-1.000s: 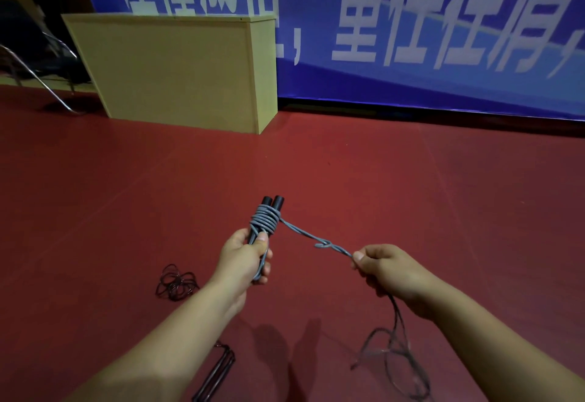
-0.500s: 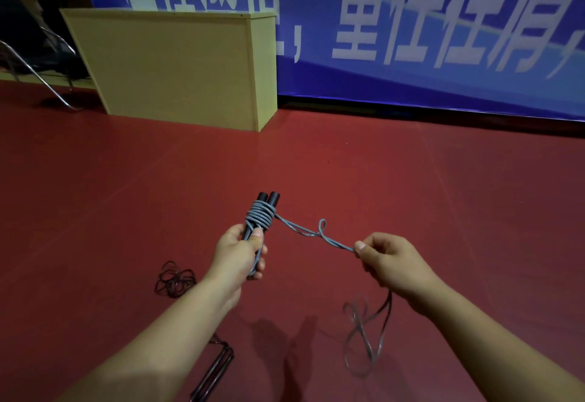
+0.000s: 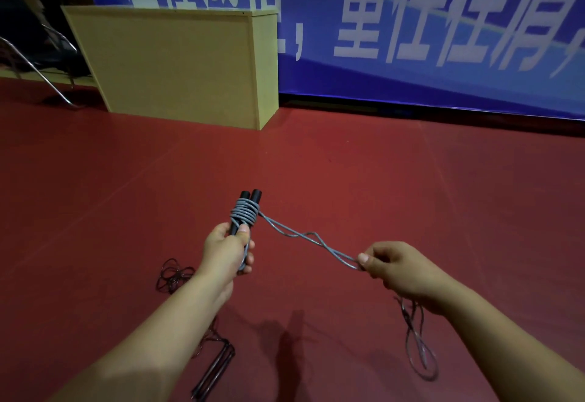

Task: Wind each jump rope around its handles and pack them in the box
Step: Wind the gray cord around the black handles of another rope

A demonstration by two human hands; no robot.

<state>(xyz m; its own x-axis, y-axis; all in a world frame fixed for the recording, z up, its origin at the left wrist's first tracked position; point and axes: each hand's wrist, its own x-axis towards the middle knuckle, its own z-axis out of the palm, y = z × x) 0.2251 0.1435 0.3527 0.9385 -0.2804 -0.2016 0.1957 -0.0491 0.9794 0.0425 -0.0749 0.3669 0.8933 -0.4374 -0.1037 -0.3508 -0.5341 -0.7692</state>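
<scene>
Midair, left hand (image 3: 228, 251) grips two black cylindrical handles (image 3: 250, 204), grey cord (image 3: 311, 237) coiled tight round them. Right hand (image 3: 397, 270) pinches the doubled, twisted cord; slack loop hangs below. Second dark rope (image 3: 175, 275) lies tangled on smooth red floor (image 3: 411, 196).

Single head-worn wide-angle view, facing forward and down over both forearms toward a red floor (image 3: 364, 186). Hands sit close, in the lower centre; a yellow cabinet (image 3: 177, 63) and blue banner (image 3: 443, 31) stand farther off, along the top (edges visibly bowed by the lens)
</scene>
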